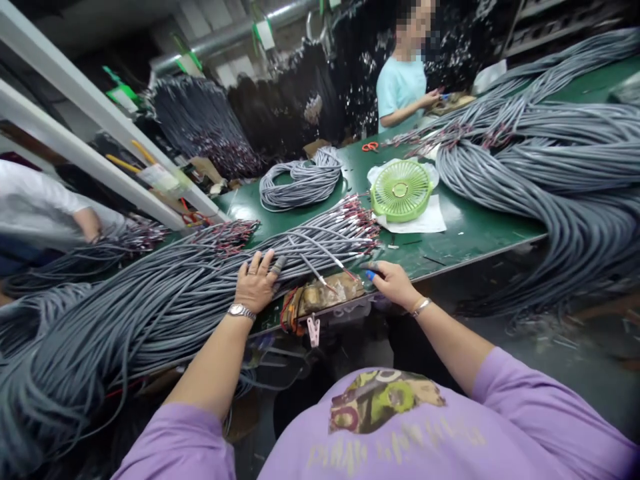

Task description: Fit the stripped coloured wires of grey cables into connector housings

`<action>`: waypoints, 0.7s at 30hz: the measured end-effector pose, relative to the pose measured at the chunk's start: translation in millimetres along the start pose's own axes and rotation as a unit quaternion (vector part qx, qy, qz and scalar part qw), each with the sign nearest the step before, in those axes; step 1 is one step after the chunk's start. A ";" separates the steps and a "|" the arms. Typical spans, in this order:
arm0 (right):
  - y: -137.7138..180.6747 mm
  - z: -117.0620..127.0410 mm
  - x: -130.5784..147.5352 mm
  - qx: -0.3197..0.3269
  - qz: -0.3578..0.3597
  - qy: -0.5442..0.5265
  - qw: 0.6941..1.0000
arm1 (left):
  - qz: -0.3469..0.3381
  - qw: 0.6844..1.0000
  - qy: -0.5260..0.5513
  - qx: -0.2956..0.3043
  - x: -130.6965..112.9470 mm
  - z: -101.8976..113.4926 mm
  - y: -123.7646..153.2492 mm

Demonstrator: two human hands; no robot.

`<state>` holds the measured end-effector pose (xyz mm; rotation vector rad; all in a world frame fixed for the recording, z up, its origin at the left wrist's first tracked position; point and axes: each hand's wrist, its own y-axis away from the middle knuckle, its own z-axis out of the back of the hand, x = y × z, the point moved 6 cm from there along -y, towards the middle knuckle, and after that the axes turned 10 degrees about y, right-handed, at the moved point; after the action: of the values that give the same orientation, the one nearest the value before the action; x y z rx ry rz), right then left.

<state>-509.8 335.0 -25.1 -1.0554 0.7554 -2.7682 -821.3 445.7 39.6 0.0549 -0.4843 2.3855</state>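
My left hand, with a wristwatch, lies flat with fingers spread on a thick bundle of grey cables that runs across the green table. The cable ends show stripped red and white wires. My right hand, wearing a bracelet and a blue finger cover, rests at the table edge with fingers curled; what it pinches I cannot make out. Between the hands sits a taped brown block, and one loose cable end reaches toward it.
A green round fan lies on white paper. A small cable coil sits behind, huge grey cable piles at right. A person in a light blue shirt works at the far end; another person's sleeve is at left. Orange scissors.
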 end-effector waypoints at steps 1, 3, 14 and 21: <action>-0.5 -1.0 -0.5 0.003 -0.002 0.001 1.000 | 0.008 1.000 -0.007 -0.001 3.4 2.2 -7.5; -1.2 -2.4 -1.7 0.005 -0.007 0.002 1.000 | 0.021 1.000 -0.013 0.008 9.0 6.0 -22.3; -2.0 1.1 -4.8 0.011 -0.010 -0.031 0.999 | 0.075 0.997 0.016 0.017 8.8 46.7 -26.1; -1.8 -1.8 -9.1 0.003 -0.014 -0.035 0.999 | 0.192 0.979 0.067 -0.001 17.8 55.4 -50.6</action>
<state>-503.8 339.6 -30.9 -1.1629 0.7273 -2.7388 -807.3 472.0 110.7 -0.2173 -0.4659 2.7424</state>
